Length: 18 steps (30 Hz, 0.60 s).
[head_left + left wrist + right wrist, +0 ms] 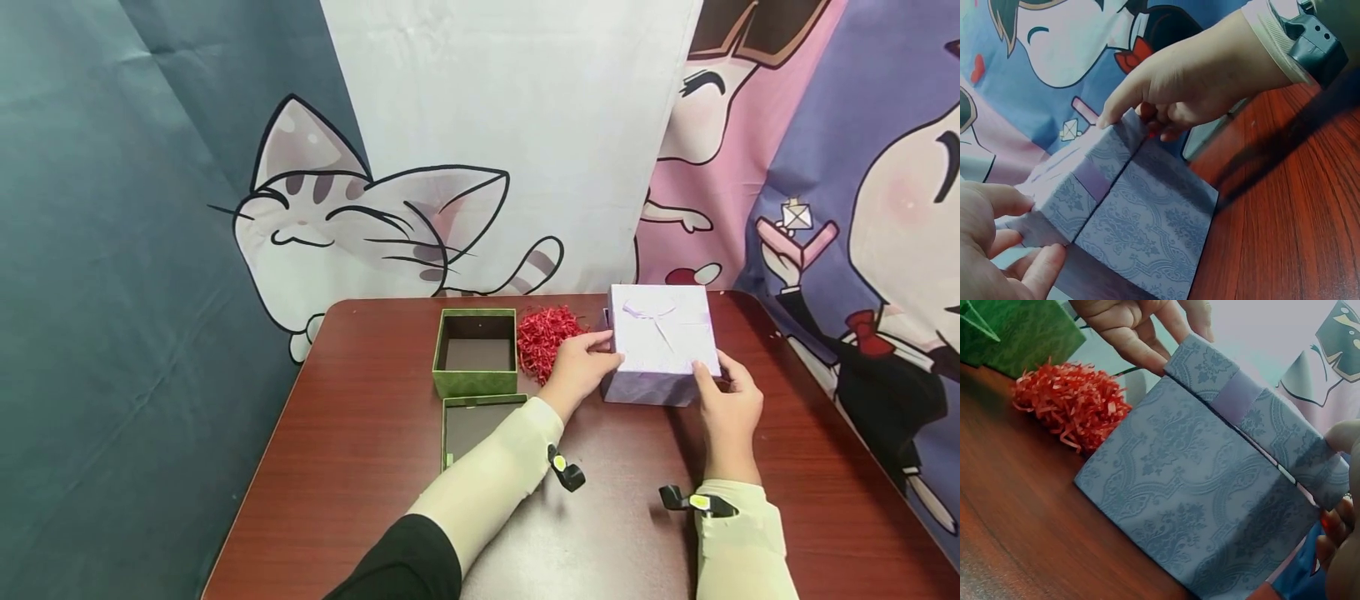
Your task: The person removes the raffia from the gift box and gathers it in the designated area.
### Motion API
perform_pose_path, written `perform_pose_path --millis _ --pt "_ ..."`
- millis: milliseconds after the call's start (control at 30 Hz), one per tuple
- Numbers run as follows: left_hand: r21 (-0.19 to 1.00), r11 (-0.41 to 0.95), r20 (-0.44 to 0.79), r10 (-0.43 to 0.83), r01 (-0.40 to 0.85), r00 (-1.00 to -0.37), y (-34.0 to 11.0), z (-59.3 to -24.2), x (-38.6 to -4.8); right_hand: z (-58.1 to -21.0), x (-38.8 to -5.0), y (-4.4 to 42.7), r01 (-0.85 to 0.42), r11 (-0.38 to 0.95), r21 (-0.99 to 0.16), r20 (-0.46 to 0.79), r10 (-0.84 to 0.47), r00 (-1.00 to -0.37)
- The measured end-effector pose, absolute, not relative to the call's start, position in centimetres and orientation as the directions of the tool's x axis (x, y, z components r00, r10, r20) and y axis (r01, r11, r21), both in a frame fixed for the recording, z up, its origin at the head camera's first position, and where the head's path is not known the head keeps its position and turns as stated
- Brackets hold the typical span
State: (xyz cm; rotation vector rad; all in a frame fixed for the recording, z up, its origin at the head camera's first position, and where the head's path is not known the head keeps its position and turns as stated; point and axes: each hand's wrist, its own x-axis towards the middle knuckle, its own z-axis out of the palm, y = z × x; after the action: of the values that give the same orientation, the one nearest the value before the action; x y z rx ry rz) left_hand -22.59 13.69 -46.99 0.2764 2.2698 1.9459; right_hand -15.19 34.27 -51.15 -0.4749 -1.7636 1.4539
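Observation:
A lavender gift-box lid (675, 350) with a ribbon bow sits on its patterned box (1154, 212) at the table's right back. My left hand (581, 367) pinches the lid's left edge, thumb on top and fingers lower on the side. On the right front corner, my right hand (731, 408) grips the lid between thumb and fingers. In the right wrist view, a narrow gap runs between lid and box (1191, 481) towards the right hand, so the lid lies slightly uneven. The inside of the box is hidden.
Left of the lavender box lies a heap of red shredded paper (542, 337). Beside it stands an open green box (476, 383), and its green lid (480, 414) lies in front, inside facing up, partly behind my left forearm. A printed cloth (487, 100) hangs behind the wooden table (337, 433).

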Motion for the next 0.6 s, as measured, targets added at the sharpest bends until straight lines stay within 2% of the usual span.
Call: perform_pose_path --millis 100,333,467,600 --pt "0.995 0.070 0.052 0.250 0.072 -0.967 13.5 -46.9 -22.4 -50.9 -15.1 34.4 -0.285 0.203 -0.937 0.342 0.703 -0.624" --pt "0.979 -0.030 0.200 0.295 0.200 -0.934 12.5 -46.5 -22.6 -49.7 -14.6 34.8 -0.541 -0.089 -0.836 0.371 0.635 -0.678" --pt "0.970 -0.063 0.242 0.345 0.235 -0.907 12.1 -46.6 -22.9 -49.3 -14.1 35.4 -0.584 -0.170 -0.794 0.401 0.576 -0.712" --pt "0.970 -0.042 0.236 0.414 0.241 -0.879 11.9 -47.1 -22.7 -49.3 -13.3 36.2 -0.549 -0.161 -0.820 0.417 0.488 -0.767"
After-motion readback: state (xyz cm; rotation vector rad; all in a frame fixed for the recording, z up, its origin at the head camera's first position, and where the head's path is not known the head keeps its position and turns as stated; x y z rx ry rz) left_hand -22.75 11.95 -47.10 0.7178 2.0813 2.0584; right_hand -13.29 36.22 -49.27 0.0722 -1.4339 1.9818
